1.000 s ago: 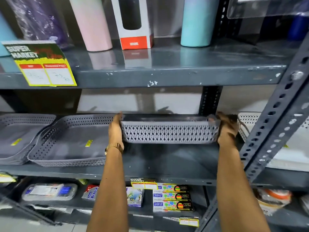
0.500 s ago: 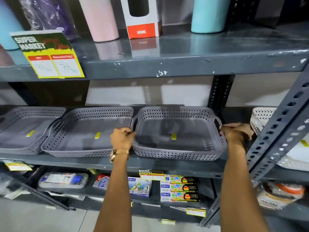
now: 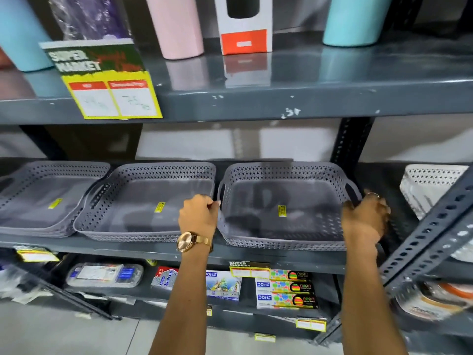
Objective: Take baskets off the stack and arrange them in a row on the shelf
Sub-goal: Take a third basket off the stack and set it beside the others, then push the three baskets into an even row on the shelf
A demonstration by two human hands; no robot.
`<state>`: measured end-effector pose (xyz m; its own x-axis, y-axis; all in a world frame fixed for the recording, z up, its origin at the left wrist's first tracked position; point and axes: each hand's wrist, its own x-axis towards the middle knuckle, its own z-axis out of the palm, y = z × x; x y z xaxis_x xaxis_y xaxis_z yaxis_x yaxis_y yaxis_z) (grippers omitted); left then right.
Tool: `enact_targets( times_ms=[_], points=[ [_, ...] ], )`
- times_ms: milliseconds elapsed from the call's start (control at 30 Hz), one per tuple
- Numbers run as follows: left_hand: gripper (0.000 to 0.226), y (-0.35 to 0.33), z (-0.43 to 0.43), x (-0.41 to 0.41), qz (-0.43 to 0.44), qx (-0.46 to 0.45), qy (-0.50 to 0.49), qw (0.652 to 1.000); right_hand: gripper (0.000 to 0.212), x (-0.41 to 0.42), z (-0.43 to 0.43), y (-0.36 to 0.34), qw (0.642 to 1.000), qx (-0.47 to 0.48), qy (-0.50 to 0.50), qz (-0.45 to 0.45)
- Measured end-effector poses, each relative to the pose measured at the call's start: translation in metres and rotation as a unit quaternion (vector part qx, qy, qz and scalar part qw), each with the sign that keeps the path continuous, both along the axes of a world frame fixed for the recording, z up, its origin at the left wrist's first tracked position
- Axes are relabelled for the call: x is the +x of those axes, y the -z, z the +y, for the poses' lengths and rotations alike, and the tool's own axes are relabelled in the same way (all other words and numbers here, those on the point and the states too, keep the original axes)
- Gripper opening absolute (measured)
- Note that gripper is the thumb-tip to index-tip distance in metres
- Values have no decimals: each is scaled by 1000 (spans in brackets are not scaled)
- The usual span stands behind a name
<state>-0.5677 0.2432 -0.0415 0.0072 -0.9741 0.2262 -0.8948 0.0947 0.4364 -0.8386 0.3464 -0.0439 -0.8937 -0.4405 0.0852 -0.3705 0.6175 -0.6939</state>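
The person is seating the right-hand grey basket (image 3: 286,203) at the front edge of the shelf (image 3: 281,260), beside two others, forming the row. The left hand (image 3: 198,216) is gripping its left rim; the right hand (image 3: 366,216) is curling around the right handle, squaring it.

Grey metal racking (image 3: 281,103) fills the view, its paint chipped along the front edge of the upper shelf. A perforated upright (image 3: 350,142) stands at the back, and another slotted post (image 3: 432,242) slants across the right side. Behind the shelves a pale wall (image 3: 194,144) shows. Below, at the bottom edge, lies a light grey tiled floor (image 3: 64,334).
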Motion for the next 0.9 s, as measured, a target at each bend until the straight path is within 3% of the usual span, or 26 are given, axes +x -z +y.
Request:
enact_targets(
  times_ms=[67, 167, 267, 400, 467, 600, 767, 900],
  points=[
    [34, -5, -1, 27, 11, -59, 37, 998, 45, 34, -8, -5, 996, 0, -62, 67],
    [20, -3, -15, 85, 56, -138, 74, 986, 47, 103, -27, -10, 977, -4, -191, 95],
    [29, 7, -38, 166, 45, -136, 78, 987, 56, 176, -52, 0, 964, 50, -252, 74],
    [55, 21, -63, 247, -37, -10, -49, 998, 68, 236, -73, 9, 974, 127, -189, -16],
    [67, 26, -75, 277, -63, 36, -64, 995, 72, 260, -86, 12, 975, 137, -168, -44],
    [80, 22, -97, 305, -76, 94, -67, 990, 72, 278, -101, 16, 972, 190, -142, -4],
    [61, 16, -119, 326, -111, 195, -22, 974, 53, 284, -107, 18, 961, 239, -139, 28],
    [42, 17, -118, 323, -115, 166, 58, 978, 40, 289, -113, 21, 958, 240, -147, 50]
  ],
)
